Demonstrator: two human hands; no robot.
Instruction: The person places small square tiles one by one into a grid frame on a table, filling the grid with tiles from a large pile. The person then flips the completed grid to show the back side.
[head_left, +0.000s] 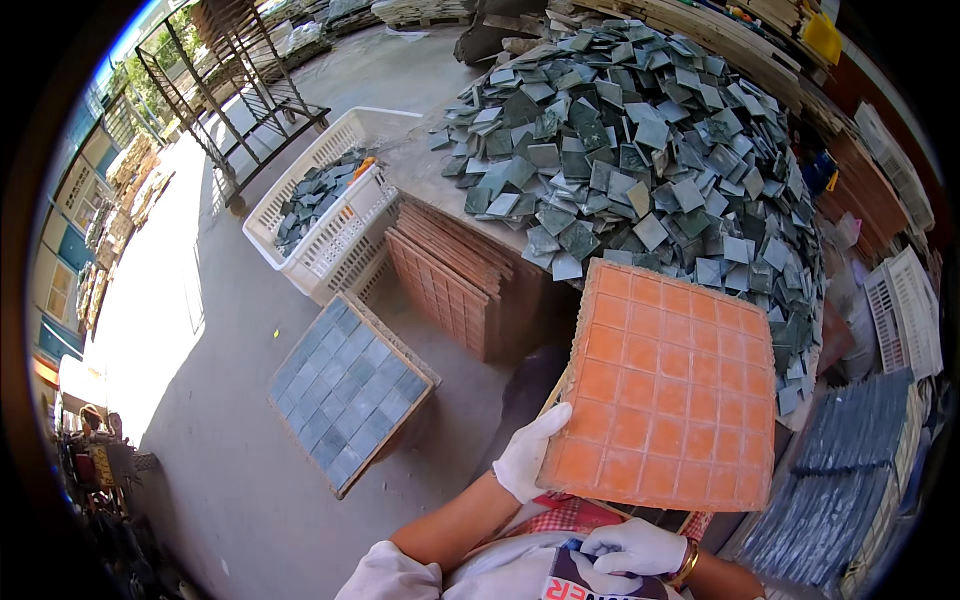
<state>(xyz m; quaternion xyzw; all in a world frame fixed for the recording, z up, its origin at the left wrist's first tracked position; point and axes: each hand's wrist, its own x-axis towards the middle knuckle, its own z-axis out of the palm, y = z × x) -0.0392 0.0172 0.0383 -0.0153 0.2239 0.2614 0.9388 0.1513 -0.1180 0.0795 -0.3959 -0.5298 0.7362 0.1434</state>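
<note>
My left hand (530,452), in a white glove, grips the left edge of an orange square grid mould (672,390). The mould is tilted up in front of me, its shallow square cells facing me and without tiles in them. Close to my body, below the mould, is my gloved right hand (636,549). Its fingers are curled together, and whatever they may hold is hidden. Under the mould's lower edge, part of a dark, framed surface shows. Beyond the mould, a large heap of loose grey-green stone tiles (620,150) covers the table.
Left of me stands a stack topped by a panel of blue-grey tiles (350,395). Behind it, reddish grid moulds (440,290) lean upright beside a white crate (335,245) of tile pieces. Stacked dark tile sheets (830,480) are at right. A metal rack cart (235,100) stands far left.
</note>
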